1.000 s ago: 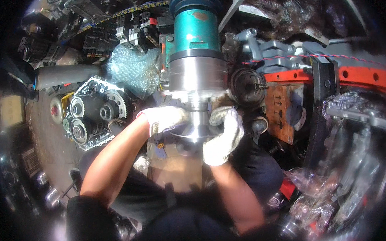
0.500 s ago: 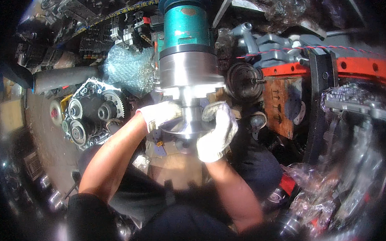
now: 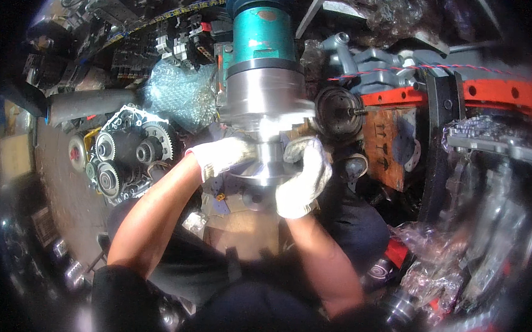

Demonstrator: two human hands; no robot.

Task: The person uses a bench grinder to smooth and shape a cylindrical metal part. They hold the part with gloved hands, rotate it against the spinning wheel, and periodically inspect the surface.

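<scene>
A teal machine spindle (image 3: 262, 36) carries a bright steel chuck (image 3: 264, 94), its jaws smeared as if spinning. From the chuck a shiny metal shaft with a wide disc-shaped flange (image 3: 270, 173) reaches toward me. My left hand (image 3: 227, 157), in a white work glove, is closed against the shaft's left side, its fingertips hidden by the part. On the right side my right hand (image 3: 306, 175), also gloved, curls with fingers pinched together beside the shaft. Greyish patches show at its fingertips; whatever lies between the fingers cannot be made out.
An open gearbox housing with gears (image 3: 131, 150) lies at left, near a bubble-wrapped bundle (image 3: 182, 92). To the right are a rusty orange plate (image 3: 390, 145), a dark upright beam (image 3: 443, 115) and a red bar (image 3: 504, 94). Cardboard (image 3: 244, 231) lies below the shaft.
The spindle and chuck appear slightly farther right and lower. Both gloved hands stay at the shaft; my right hand has shifted slightly right with it.
</scene>
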